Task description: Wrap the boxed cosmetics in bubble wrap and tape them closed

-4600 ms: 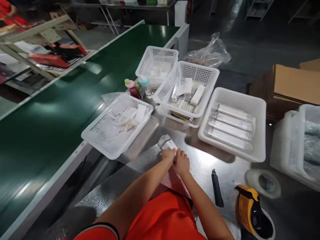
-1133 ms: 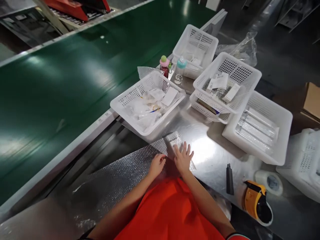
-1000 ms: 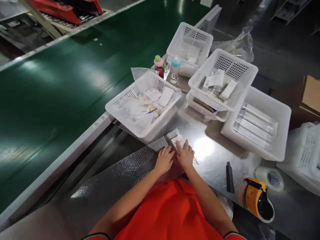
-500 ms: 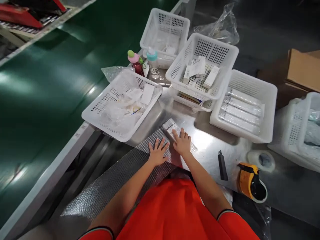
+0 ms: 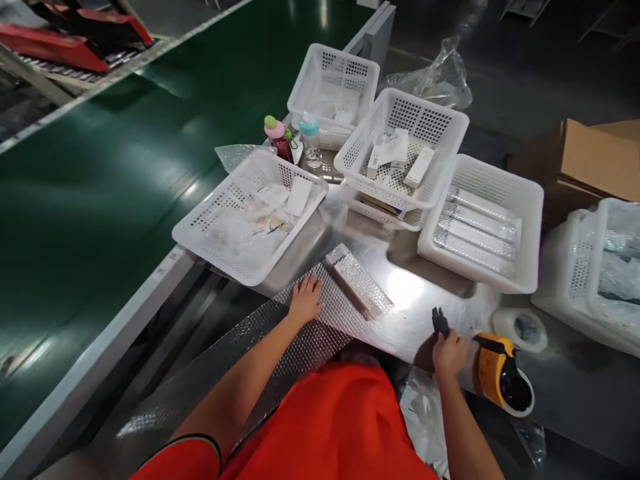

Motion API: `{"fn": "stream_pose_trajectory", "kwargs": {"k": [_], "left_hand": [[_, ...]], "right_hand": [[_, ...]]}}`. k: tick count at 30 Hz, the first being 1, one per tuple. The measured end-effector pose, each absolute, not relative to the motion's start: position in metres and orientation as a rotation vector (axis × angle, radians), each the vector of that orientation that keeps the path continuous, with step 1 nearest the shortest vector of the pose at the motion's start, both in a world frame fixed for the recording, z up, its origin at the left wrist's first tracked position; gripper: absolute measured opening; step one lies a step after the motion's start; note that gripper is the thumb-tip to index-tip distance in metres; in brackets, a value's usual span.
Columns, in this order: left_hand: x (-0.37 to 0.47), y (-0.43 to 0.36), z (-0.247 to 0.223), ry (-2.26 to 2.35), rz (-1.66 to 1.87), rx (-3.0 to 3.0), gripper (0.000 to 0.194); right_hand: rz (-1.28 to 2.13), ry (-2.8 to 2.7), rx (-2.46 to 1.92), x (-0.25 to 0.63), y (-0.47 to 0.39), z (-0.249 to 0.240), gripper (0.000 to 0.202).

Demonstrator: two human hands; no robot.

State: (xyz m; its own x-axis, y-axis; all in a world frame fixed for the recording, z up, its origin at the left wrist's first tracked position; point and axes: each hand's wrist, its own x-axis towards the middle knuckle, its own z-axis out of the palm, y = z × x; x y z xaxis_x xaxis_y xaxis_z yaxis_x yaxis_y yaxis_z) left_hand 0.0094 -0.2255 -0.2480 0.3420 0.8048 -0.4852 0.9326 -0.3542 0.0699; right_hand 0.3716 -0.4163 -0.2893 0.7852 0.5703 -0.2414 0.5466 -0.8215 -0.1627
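Head view: wrapped box (image 5: 357, 288) lies rolled in bubble wrap (image 5: 280, 333); left hand (image 5: 305, 301) presses flat, fingers spread; right hand (image 5: 449, 352) fingers close on the knife (image 5: 439, 322); wrap uncut.

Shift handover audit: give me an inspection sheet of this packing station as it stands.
Surface: shiny steel bench beside a green conveyor belt.
Job's things: silver bubble-wrap sheet; bubble-wrapped flat parcel lying on it; black utility knife.
Clutter: white perforated baskets of packets, two small bottles, yellow tape dispenser, tape roll.
Grips: left hand flat on the sheet; right hand closed on the knife.
Cables: nothing seen.
Surroundings: cardboard box, clear plastic bag.
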Motion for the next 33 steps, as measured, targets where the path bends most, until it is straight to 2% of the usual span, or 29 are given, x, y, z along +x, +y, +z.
{"fn": "stream_pose_trajectory", "kwargs": {"k": [4, 7, 11, 15, 27, 30, 33], "left_hand": [[0.005, -0.219, -0.245, 1.534, -0.543, 2.277, 0.074], [0.001, -0.217, -0.245, 1.53, -0.528, 2.26, 0.077], [-0.002, -0.216, -0.246, 1.523, -0.502, 2.239, 0.082], [-0.006, -0.217, -0.247, 1.521, -0.456, 2.219, 0.088], [-0.01, -0.219, -0.252, 1.562, -0.356, 2.172, 0.085], [-0.009, -0.219, -0.251, 1.575, -0.373, 2.168, 0.084], [-0.009, -0.219, -0.25, 1.571, -0.428, 2.146, 0.085]], "right_hand": [[0.453, -1.108, -2.449, 0.331, -0.386, -0.262, 0.045], [0.71, -1.458, -2.097, 0.262, -0.341, -0.236, 0.042], [1.081, -1.818, -2.252, 0.169, -0.271, -0.229, 0.038], [1.132, -1.912, -2.305, 0.126, -0.228, -0.242, 0.037], [1.117, -2.027, -2.288, 0.112, -0.215, -0.257, 0.035], [1.159, -2.019, -2.32, 0.135, -0.254, -0.25, 0.033], [1.223, -1.981, -2.417, 0.193, -0.344, -0.244, 0.031]]}}
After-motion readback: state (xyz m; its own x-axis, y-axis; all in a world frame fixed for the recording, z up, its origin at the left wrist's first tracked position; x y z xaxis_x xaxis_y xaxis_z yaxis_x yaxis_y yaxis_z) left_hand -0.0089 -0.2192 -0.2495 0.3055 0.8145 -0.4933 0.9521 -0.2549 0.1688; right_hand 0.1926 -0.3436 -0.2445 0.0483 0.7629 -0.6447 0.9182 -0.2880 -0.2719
